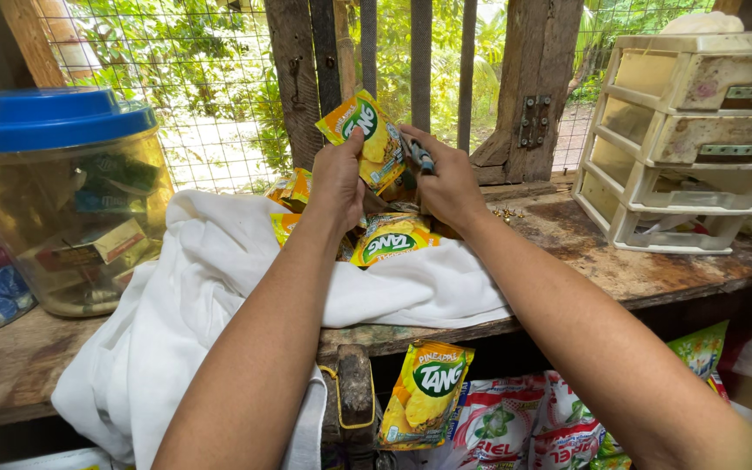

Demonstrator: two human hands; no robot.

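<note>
My left hand pinches the lower left corner of a yellow-and-orange drink powder sachet held up in front of the wooden slats. My right hand is at the sachet's right edge and grips a small dark tool, possibly a stapler. Below the hands, more of the same sachets lie in a string on a white cloth spread over the wooden counter.
A clear plastic jar with a blue lid stands at the left. A beige plastic drawer unit sits at the right. Another yellow sachet and detergent packets hang below the counter edge. Wire mesh backs the counter.
</note>
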